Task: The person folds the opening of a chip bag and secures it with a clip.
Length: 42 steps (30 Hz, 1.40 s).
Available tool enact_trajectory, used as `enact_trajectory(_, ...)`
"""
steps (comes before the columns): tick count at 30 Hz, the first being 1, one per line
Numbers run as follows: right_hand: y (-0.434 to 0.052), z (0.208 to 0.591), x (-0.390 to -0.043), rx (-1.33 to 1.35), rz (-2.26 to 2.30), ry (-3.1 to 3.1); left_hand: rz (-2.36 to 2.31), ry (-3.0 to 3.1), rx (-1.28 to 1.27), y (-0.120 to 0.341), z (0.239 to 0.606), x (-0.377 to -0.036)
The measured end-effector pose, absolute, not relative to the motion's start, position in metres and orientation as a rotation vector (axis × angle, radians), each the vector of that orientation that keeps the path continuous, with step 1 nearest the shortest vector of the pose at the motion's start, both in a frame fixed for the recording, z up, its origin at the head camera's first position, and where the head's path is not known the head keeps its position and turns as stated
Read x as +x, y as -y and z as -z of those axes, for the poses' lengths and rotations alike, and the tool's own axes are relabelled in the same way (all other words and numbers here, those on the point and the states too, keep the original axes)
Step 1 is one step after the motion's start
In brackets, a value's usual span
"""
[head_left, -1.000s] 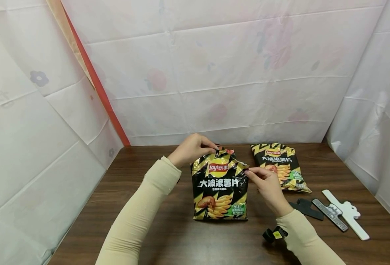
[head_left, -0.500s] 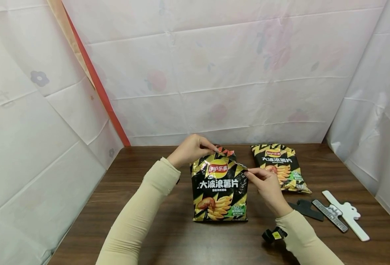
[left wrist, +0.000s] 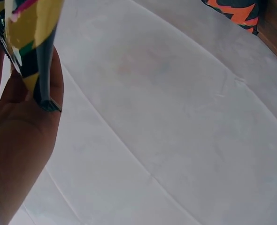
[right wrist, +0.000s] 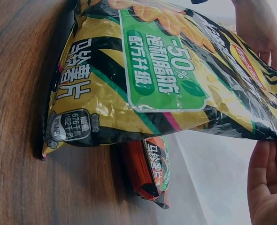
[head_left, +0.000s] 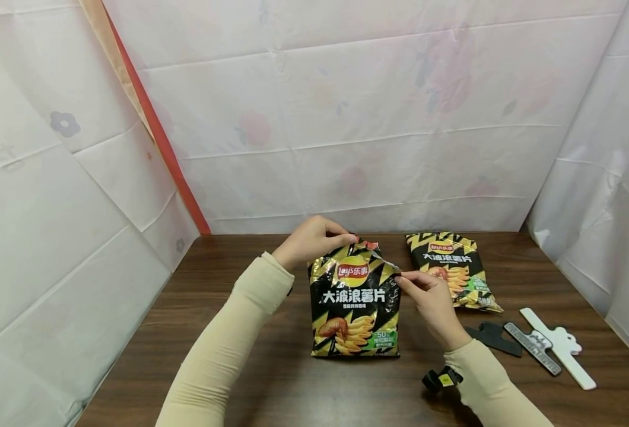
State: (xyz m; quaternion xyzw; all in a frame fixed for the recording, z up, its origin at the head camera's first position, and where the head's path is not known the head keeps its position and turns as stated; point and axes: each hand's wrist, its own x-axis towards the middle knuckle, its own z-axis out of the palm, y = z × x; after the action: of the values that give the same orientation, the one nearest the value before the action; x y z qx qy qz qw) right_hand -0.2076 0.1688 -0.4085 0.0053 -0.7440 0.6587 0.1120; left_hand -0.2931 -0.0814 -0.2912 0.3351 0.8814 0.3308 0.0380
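— What is the person wearing?

— Long, close-fitting sleeves in a pale cream colour on both arms. The left sleeve [head_left: 229, 338] comes in from about seven o'clock, the right sleeve [head_left: 493, 388] from about five o'clock, and each ends at the wrist.

— Anything on the hands?

— The left hand [head_left: 309, 240] and right hand [head_left: 432, 302] are bare: no gloves, no rings to be seen. A small black device with a yellow mark [head_left: 441, 378] sits by the right cuff.
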Motion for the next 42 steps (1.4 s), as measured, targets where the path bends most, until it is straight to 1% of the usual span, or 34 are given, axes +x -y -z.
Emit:
enact_trajectory(9, -0.169, 0.409, -0.207, 0.025, -1.928, 2.175, -0.984, -2.683, 1.024, 0.073, 0.293, -0.292)
enact_trajectory(14, -0.169, 0.408, -0.206, 0.023, -1.937, 2.179, -0.965, -2.666, 0.991, 0.074, 0.290, -0.292)
enact_trajectory(30, -0.171, 0.406, -0.205, 0.032, -1.956, 2.191, -0.913, -2.634, 1.021, 0.077, 0.289, -0.292)
enact_trajectory(42, -0.180, 0.404, -0.205, 0.161, -2.046, 2.270, -0.894, -2.646, 1.009, 0.076, 0.287, -0.289)
